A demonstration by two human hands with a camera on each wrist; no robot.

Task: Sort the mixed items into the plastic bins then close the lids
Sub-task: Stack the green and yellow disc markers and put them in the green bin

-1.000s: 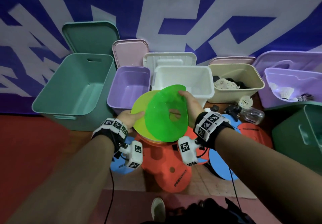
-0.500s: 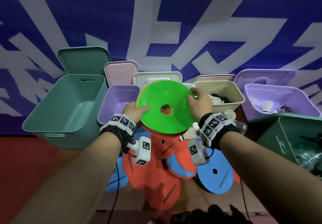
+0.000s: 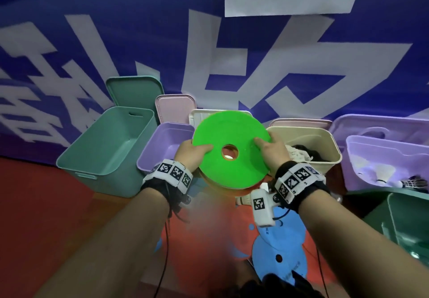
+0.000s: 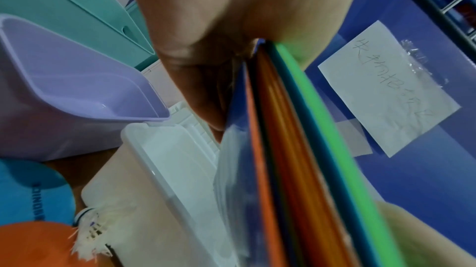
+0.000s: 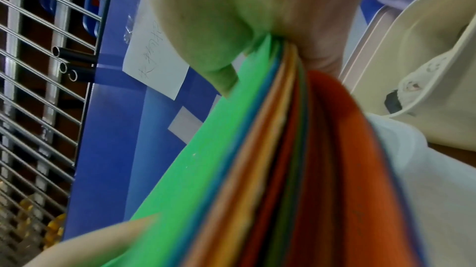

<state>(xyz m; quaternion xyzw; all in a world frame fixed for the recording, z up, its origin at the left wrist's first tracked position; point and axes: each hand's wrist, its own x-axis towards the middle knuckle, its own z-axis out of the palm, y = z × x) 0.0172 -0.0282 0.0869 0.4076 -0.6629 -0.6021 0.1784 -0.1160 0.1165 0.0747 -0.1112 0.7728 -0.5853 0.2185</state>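
While the far left holds a large teal bin (image 3: 109, 144) with its teal lid (image 3: 134, 91) leaning on the blue wall behind, a small lilac bin (image 3: 162, 144) stands just beside it, with a pink lid (image 3: 175, 107) upright at its back. The left hand (image 3: 191, 155) pinches the left edge of a stack of flat discs (image 3: 229, 149), thumb on the green top disc and fingers under. From the left wrist view the stack shows green, blue and orange layers on edge, held above a white bin (image 4: 165, 161); a shuttlecock (image 4: 90, 238) lies beside that bin, near a blue disc and an orange one on the floor. The stack hides most of the white bin from the head camera. The right hand (image 3: 270, 150) grips the right edge in the same way, thumb on top. Behind it stands a beige bin (image 3: 325, 142) with dark and white things inside, perhaps cords, but they are too blurred to name. Further right, a purple bin (image 3: 362, 158) holds shuttlecocks, and a dark green bin (image 3: 404, 219) sits at the right edge. Below the hands a blue disc (image 3: 278, 251) lies on the floor.
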